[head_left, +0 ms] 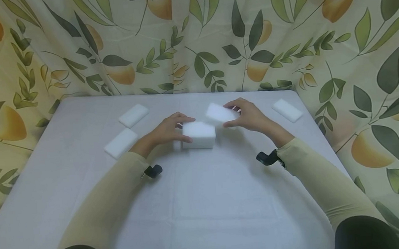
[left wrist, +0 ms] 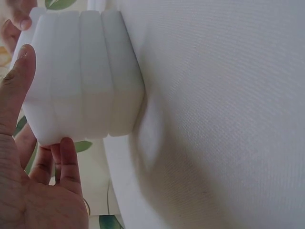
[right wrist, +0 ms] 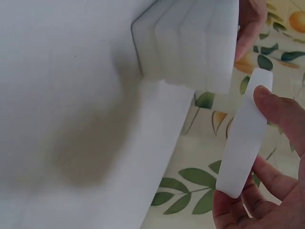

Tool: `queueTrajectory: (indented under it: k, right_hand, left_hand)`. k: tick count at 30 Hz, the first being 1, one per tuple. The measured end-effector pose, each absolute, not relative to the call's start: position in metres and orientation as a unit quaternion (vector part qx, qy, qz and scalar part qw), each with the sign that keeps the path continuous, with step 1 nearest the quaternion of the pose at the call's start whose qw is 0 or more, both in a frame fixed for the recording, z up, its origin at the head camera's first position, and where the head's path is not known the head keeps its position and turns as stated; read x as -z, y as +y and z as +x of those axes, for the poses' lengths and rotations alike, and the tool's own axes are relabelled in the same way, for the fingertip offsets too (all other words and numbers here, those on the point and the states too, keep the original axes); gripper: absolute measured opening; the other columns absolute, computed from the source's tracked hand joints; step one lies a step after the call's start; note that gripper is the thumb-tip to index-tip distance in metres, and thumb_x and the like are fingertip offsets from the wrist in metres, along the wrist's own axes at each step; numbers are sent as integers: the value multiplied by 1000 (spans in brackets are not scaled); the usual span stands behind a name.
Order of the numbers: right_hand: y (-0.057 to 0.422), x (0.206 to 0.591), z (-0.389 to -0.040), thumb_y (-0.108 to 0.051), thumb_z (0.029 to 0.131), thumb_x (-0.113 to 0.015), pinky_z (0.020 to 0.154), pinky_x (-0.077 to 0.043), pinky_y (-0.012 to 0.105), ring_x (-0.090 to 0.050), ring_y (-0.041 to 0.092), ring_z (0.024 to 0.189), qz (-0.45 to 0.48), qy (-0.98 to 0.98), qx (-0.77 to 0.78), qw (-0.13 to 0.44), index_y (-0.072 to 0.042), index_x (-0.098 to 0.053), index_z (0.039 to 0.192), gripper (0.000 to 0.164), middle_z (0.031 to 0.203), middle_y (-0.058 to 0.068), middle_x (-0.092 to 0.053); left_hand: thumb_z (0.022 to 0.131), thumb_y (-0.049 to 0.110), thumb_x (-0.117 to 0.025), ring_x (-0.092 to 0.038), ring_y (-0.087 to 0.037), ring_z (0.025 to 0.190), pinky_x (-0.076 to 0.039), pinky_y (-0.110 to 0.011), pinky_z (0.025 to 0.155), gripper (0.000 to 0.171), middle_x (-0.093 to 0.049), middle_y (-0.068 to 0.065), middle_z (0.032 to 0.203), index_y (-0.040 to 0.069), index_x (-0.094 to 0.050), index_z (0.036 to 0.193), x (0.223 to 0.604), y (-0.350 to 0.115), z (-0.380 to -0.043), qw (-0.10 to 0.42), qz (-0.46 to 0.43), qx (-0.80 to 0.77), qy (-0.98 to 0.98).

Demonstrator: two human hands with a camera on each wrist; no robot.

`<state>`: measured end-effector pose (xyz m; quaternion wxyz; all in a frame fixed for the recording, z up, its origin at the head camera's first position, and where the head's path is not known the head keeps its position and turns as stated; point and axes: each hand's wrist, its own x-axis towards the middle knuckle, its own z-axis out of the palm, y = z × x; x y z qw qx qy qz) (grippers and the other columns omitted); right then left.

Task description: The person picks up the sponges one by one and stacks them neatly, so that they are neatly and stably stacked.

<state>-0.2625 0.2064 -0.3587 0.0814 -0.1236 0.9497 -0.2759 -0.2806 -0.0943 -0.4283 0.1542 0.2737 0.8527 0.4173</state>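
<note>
Over a cloth-covered tabletop, a person's right hand is holding a white slab in the air just right of the four-layer stack, the thumb and fingers pinching it by its edges. The held slab is lying askew to the stack: its long axis is slanting, right end nearer the person, while the stack's long side is running left to right. The right wrist's view is showing a gap between the two, and that offset and slant are looking like the relation that counts most. At the stack's left end, the left hand is gripping it between thumb and fingers. Farther left of the stack, a far loose slab and a near loose slab are resting; well to the stack's right, a lone slab is lying. No container is showing; a leaf-and-fruit curtain is hanging beyond the stack.
</note>
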Motion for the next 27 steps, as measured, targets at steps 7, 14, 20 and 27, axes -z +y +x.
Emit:
queueTrajectory:
  k: [7,14,20,27]
  right_hand:
    - [198,356,-261,-29,75,-86,99,-46,49,-50,32,119,-141,946,278,82,-7,-56,137,72,133,14,-53]
    - [188,352,-256,-27,74,-87,99,-46,48,-52,32,119,-159,941,285,86,-7,-56,136,73,132,14,-55]
    - [183,353,-256,-26,73,-88,99,-47,47,-53,32,117,-176,936,290,89,-6,-57,135,72,132,14,-55]
    - [177,355,-255,-26,73,-88,101,-46,46,-52,30,118,-189,933,291,97,-6,-57,135,72,130,14,-54]
  left_hand:
    - [75,32,-86,-54,-26,120,-45,-36,104,76,-49,-4,134,19,-53,142,427,-95,-279,159,269,-424,850]
    - [75,29,-86,-54,-26,121,-45,-36,105,76,-48,-4,133,18,-53,142,426,-95,-278,164,261,-439,844]
    - [75,27,-86,-53,-28,124,-45,-37,106,76,-47,-7,135,17,-52,143,425,-95,-276,170,255,-449,839]
    - [75,23,-86,-51,-30,127,-43,-40,108,77,-46,-7,136,14,-51,143,426,-95,-276,180,248,-468,829]
